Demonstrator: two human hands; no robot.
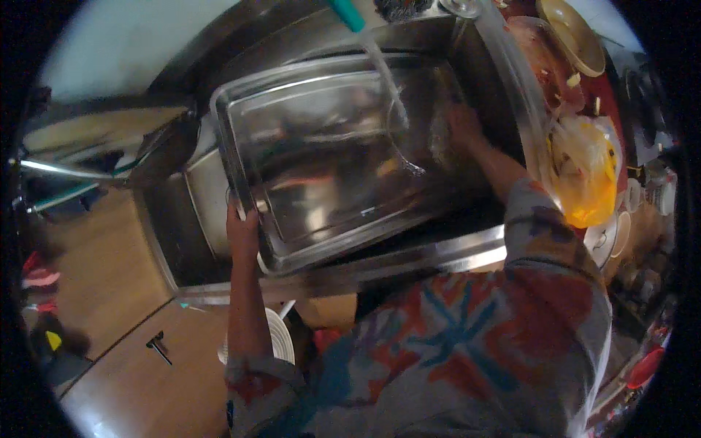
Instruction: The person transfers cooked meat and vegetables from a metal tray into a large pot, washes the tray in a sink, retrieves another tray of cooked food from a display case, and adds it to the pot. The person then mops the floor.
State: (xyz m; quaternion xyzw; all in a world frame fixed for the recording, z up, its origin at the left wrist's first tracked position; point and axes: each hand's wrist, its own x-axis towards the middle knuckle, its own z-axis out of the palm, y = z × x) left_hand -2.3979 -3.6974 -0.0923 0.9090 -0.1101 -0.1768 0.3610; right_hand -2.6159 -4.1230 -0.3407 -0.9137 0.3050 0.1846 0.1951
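Note:
A large rectangular metal tray [312, 131] is tilted inside a stainless steel sink [465, 247]. My left hand [242, 222] grips the tray's rim at its near left corner, with the thumb over the edge. My right hand [463, 123] is at the tray's right end; blur hides its fingers, and I cannot tell if it holds anything. From a green hose end [348, 15] above, a stream of water [391, 82] falls onto the tray's inner face.
Right of the sink stand a yellow plastic bag [586, 175], a clear plastic container [539, 65] and an oval tan bowl [575, 35]. A dark scrubber [402, 8] lies behind the sink. A ribbed white round container [282, 334] is below its front edge.

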